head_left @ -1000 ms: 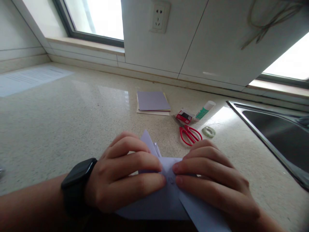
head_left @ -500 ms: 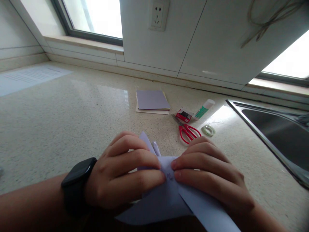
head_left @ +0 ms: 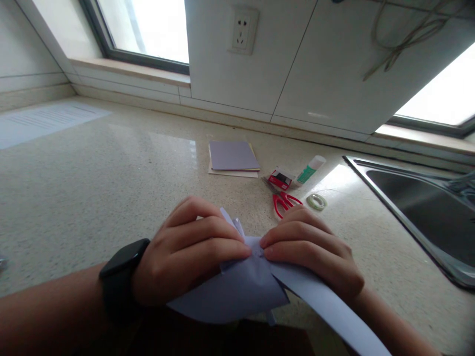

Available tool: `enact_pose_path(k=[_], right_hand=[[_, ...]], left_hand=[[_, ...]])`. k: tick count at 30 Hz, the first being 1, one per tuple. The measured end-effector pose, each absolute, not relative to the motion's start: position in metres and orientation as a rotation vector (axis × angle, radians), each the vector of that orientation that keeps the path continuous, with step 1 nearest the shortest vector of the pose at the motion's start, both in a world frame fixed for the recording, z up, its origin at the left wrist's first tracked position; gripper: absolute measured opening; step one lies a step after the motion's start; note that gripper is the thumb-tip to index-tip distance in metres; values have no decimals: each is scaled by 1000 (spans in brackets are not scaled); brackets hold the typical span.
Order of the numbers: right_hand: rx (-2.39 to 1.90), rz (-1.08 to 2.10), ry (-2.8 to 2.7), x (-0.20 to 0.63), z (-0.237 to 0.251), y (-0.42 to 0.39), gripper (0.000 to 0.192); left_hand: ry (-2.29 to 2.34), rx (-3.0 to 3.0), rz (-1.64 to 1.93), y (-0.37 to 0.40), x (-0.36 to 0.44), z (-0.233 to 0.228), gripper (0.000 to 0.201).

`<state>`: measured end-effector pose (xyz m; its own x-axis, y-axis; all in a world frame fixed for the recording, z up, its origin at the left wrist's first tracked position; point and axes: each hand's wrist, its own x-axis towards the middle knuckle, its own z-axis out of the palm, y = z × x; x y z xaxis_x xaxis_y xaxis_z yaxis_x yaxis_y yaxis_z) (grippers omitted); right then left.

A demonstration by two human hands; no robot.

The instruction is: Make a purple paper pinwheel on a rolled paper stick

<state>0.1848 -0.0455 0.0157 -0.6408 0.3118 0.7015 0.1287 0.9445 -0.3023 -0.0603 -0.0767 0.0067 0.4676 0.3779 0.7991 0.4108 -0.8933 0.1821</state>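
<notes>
The pale purple paper (head_left: 237,291) has lifted off the bench (head_left: 92,188) a little since a moment ago, and both hands have moved closer to its middle fold. The left hand (head_left: 185,252) and right hand (head_left: 311,249) are close together, fingertips almost touching. Both pinch the paper, fingers curled over the top. The paper sits at the near edge of the bench, under the hands. Red scissors (head_left: 284,202) lie just behind the right hand.
</notes>
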Motion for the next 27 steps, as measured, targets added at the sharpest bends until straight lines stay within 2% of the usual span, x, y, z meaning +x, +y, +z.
enact_pose_path(k=[27], right_hand=[[-276, 261, -2305, 192, 18, -39, 22]], left_hand=[[-747, -2639, -1367, -76, -64, 6, 24]])
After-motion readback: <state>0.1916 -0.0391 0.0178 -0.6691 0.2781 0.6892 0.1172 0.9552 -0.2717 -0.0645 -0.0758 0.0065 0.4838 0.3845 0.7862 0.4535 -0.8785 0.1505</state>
